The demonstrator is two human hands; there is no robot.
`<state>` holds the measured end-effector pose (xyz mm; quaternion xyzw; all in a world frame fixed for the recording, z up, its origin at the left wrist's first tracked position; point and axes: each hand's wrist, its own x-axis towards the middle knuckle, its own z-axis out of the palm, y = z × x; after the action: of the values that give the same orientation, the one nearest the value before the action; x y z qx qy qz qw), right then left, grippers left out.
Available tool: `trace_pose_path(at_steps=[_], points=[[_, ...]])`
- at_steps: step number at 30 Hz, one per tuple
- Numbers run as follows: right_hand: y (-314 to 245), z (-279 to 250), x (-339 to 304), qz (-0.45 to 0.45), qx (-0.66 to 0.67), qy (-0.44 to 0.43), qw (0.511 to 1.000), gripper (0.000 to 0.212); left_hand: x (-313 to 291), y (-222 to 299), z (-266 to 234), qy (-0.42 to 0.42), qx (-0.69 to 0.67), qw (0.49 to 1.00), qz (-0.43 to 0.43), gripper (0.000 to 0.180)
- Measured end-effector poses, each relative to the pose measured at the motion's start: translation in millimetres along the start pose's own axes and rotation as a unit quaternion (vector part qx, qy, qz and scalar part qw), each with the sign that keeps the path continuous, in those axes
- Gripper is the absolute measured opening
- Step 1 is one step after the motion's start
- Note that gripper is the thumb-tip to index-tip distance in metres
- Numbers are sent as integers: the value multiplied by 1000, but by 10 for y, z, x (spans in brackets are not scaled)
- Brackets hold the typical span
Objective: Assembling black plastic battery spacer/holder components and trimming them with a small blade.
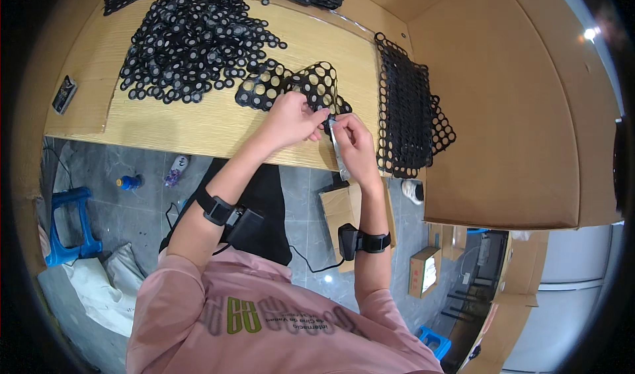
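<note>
sheet (316, 83) at table's (198, 126) near edge, 12 o'clock of hands | left hand (289, 119) pinched on it, right hand (355, 148) clamped on tool (338, 152) | I'd flag risk: tool slips, sheet tears, rings (192, 43) at 10 o'clock scatter

I see a black perforated sheet (297, 86), a honeycomb of round holes, lying buckled on the worktop (198, 126) with its near edge lifted. At that edge I make out a small black ring piece (329, 119), and a slim silvery strip (339, 154) angles down over the worktop's front edge.
</note>
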<state>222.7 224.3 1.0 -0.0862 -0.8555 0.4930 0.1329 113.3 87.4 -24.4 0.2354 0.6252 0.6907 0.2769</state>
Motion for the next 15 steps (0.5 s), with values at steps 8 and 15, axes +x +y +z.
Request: trace_pose_path(at_steps=[8, 15], points=[[56, -75, 23, -36, -30, -45, 998, 12, 103, 2, -33, -64, 12, 997, -53, 28], [56, -34, 37, -31, -20, -19, 999, 13, 42, -9, 5, -28, 32, 999, -25, 27]])
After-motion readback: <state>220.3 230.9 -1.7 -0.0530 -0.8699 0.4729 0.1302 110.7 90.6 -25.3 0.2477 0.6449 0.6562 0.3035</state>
